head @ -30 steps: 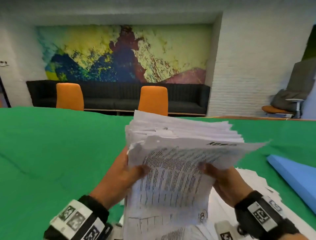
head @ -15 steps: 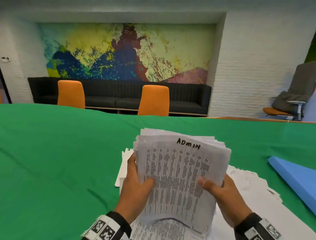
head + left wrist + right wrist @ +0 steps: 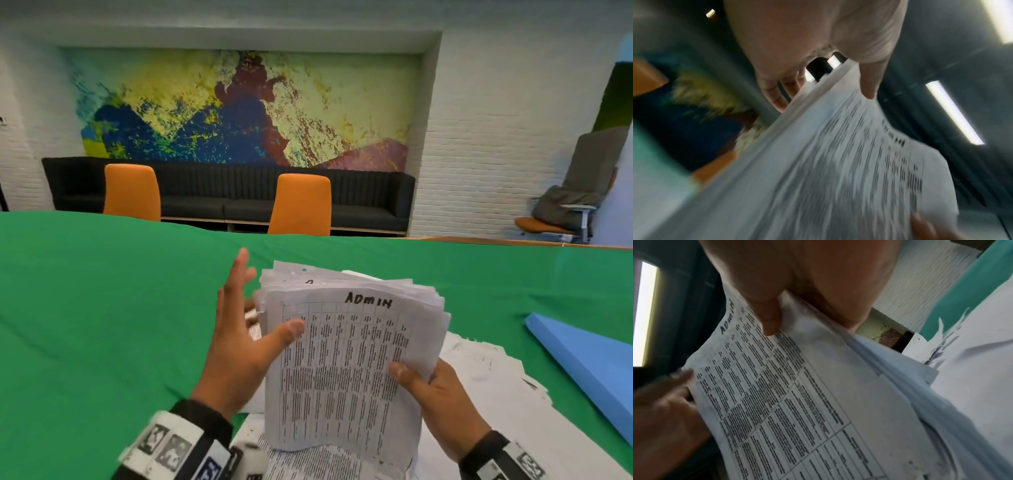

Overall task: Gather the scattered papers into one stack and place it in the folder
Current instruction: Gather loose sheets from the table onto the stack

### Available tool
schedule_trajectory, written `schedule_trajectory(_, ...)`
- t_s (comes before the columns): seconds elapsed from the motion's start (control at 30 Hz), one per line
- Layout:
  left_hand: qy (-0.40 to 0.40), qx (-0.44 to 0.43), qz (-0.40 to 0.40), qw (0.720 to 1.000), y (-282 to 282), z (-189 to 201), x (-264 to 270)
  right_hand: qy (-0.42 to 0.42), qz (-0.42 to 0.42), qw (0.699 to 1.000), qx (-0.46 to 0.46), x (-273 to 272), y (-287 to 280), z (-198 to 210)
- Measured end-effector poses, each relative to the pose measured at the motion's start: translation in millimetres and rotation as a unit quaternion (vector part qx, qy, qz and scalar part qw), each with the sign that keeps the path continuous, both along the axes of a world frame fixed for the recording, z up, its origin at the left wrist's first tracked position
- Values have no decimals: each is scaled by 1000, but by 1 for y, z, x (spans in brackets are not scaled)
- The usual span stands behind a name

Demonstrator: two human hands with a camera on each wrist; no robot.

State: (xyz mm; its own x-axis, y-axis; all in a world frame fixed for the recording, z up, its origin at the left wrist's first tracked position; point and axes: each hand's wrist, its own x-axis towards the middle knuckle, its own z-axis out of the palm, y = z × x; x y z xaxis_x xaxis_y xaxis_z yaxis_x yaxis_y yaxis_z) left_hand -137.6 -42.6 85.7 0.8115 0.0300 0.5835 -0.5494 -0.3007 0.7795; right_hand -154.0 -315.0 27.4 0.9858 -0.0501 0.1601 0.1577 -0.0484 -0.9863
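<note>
A thick stack of printed papers (image 3: pixel 346 363), its front sheet marked "ADMIN", stands upright above the green table. My right hand (image 3: pixel 431 390) grips its lower right corner, the thumb (image 3: pixel 768 318) lying on the front sheet. My left hand (image 3: pixel 239 342) is spread beside the stack's left edge, fingers straight, with the thumb (image 3: pixel 869 84) touching the front sheet. More loose papers (image 3: pixel 486 387) lie on the table under and to the right of the stack. The blue folder (image 3: pixel 582 363) lies closed at the right.
A green cloth (image 3: pixel 102 325) covers the table to the left and ahead. Two orange chairs (image 3: pixel 132 192) (image 3: pixel 301 204) stand at the far edge, with a black sofa (image 3: pixel 212 202) against the wall behind them.
The stack has come down and turned upright, its sheets drawn together. My left hand has let go and spread out at the left edge. The right hand has slid to the lower corner.
</note>
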Motion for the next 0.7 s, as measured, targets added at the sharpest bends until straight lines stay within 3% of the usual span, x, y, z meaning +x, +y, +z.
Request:
schedule_trajectory(0.1,-101,157,20,982,1,33,4,-2,3,1000,-5,0,0,1)
schedule_trajectory(0.2,-82,210,24,974,1,36,8,-12,12,1000,-4,0,0,1)
schedule_trajectory(0.4,-73,85,-18,994,12,4,11,-4,35,999,10,0,-2,-3)
schedule_trajectory(0.5,34,-20,-101,994,16,-5,14,-1,32,999,40,0,-3,-3)
schedule_trajectory(0.7,176,-145,-185,956,6,-25,20,7,32,990,136,-1,-3,1)
